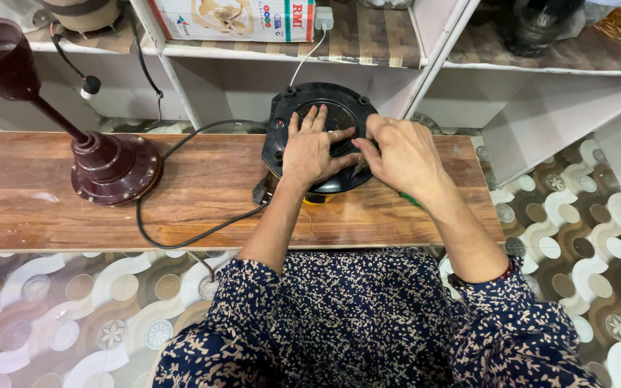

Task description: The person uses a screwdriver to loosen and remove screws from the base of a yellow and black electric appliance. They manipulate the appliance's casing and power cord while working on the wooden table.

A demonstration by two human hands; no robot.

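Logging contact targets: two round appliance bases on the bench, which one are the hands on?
The black base at the bench's middle: left hand flat on it, right hand beside. The maroon base stands untouched, further left.

Glossy black plastic appliance base [323, 115]; polished wood-grain table [52, 208]; shiny maroon plastic stand [113, 167]; patterned cloth sleeves [512, 316].

Round appliance base [292, 108] on bench [37, 208], stand [113, 169] left

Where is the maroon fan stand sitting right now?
In the head view, the maroon fan stand sits at the left of the wooden board, apart from the black round base under both hands, with a black cable looping between them.
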